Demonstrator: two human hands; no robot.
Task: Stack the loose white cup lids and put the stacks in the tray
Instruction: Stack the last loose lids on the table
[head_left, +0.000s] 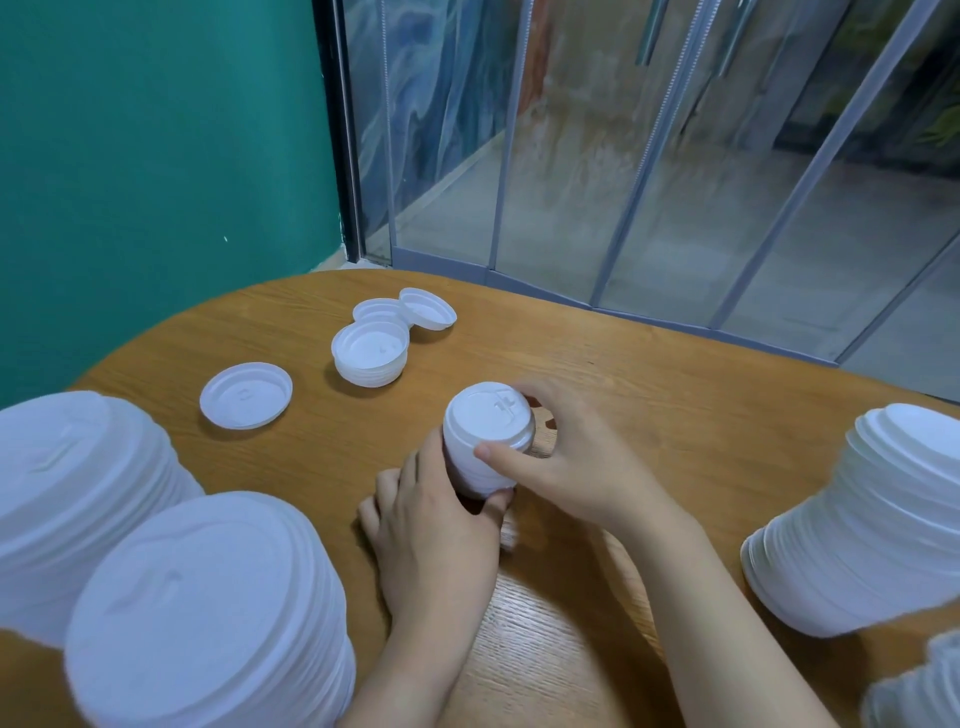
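Both hands hold a short stack of white lids (480, 439) at the middle of the wooden table (675, 395). My left hand (436, 525) grips its lower left side, and my right hand (566, 457) wraps it from the right, thumb on the front. Farther back sit a single upturned lid (245, 395), a small upturned stack (370, 359) and two loose lids (375, 312) (427, 308) leaning together. Tall lid stacks stand near me at left (78, 488), front left (208, 613) and right (872, 519). No tray is visible.
A teal wall rises behind the table on the left. Glass panels with metal frames (623, 156) run along the far right side. Another lid stack (924, 686) is cut off at the bottom right corner.
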